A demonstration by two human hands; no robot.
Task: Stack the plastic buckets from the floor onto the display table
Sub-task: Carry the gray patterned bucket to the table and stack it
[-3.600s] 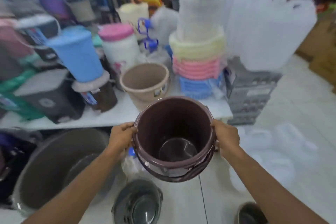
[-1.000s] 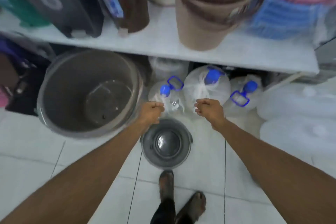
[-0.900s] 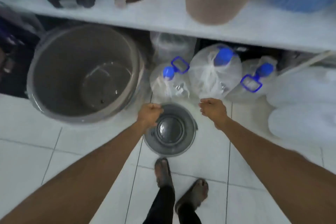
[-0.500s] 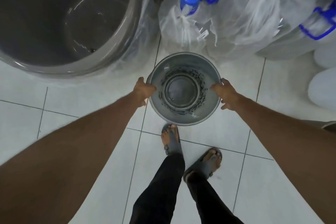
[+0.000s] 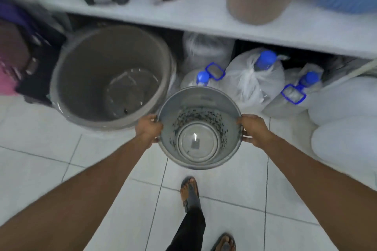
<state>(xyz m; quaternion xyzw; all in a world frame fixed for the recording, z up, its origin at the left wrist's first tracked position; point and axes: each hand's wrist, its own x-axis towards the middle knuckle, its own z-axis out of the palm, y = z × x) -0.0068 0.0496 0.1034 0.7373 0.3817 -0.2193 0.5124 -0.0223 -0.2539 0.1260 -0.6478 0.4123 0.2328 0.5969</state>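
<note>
Both hands, left hand (image 5: pixel 150 128) and right hand (image 5: pixel 254 129), have fingers clamped on the rim of a round, glossy grey plastic bucket (image 5: pixel 199 108) above the tiled floor (image 5: pixel 102 169).

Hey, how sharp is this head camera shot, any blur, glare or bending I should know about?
Head view: the grey bucket and both hands, left hand and right hand, are fairly sharp; the shelf and goods at the top are smeared by motion; a small glare spot sits on the bucket's bottom; the wide lens bows the shelf edge.
</note>
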